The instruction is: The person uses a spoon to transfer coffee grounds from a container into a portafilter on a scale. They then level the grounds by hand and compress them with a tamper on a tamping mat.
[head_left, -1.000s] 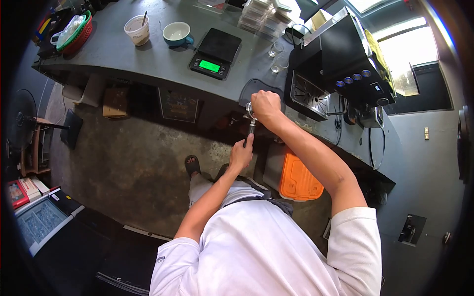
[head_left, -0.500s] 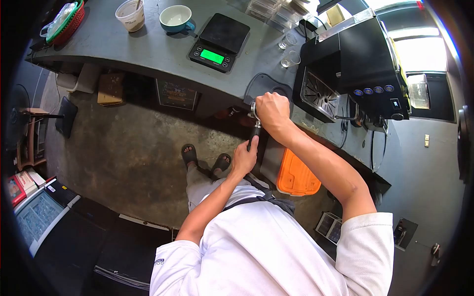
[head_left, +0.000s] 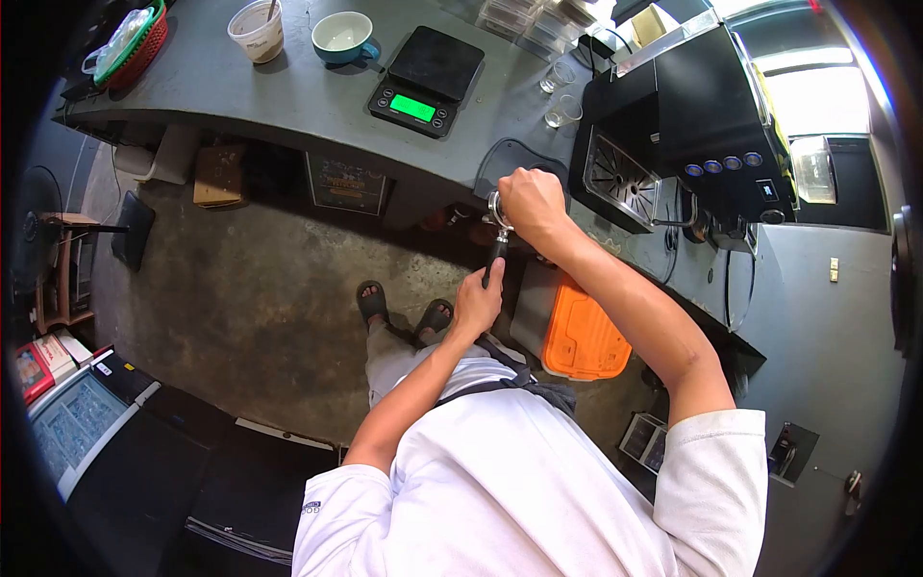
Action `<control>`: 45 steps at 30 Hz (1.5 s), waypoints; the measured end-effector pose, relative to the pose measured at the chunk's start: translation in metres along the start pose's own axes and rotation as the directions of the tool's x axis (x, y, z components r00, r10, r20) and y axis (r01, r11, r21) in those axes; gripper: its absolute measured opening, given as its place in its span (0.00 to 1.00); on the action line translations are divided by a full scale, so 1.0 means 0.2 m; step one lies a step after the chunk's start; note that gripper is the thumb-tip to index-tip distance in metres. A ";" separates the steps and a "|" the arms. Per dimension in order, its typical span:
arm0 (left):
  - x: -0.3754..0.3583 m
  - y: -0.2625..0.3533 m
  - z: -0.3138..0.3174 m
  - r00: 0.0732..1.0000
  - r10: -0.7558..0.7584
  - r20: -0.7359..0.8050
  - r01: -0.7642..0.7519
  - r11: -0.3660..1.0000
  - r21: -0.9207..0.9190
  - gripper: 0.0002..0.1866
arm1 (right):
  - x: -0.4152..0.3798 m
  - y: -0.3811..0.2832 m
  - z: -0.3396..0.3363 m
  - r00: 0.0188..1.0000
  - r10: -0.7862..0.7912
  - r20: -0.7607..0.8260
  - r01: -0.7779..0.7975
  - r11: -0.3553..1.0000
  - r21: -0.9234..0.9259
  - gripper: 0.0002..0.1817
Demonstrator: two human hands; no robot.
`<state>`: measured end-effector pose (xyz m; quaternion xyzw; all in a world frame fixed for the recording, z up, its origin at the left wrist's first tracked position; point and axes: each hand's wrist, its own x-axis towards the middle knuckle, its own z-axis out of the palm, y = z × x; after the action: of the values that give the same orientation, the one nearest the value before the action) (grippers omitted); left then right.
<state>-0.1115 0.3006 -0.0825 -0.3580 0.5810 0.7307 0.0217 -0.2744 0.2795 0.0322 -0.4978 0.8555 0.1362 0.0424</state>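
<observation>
A portafilter with a black handle and a metal head is at the counter's front edge, beside a dark mat. Wrapped round its handle is my left hand. My right hand is closed in a fist over the portafilter's head, at the mat's edge; whatever its fingers hold is hidden beneath it. To the right of the mat stands a black espresso machine with a metal drip tray. A black scale with a lit green display lies on the counter.
On the grey counter are a blue cup, a plastic tub, a red and green basket and small glasses. Below the counter, an orange lid is near my right forearm.
The right hand has risen slightly at the portafilter's head. The left hand stays on the handle, and the view has shifted a little.
</observation>
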 end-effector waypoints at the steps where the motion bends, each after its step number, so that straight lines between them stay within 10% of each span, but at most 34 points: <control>1: 0.00 -0.01 0.01 1.000 0.002 -0.012 -0.002 1.000 0.015 0.33 | 0.00 0.00 -0.01 1.000 -0.010 0.014 0.010 1.000 0.008 0.05; 45: -0.02 0.03 0.00 1.000 -0.028 0.003 0.028 0.998 -0.047 0.33 | -0.01 0.01 0.04 0.997 -0.039 -0.072 0.035 0.998 -0.051 0.06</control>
<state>-0.1114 0.3010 -0.0760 -0.3657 0.5584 0.7442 0.0242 -0.2759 0.2835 0.0249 -0.5190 0.8435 0.1383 0.0011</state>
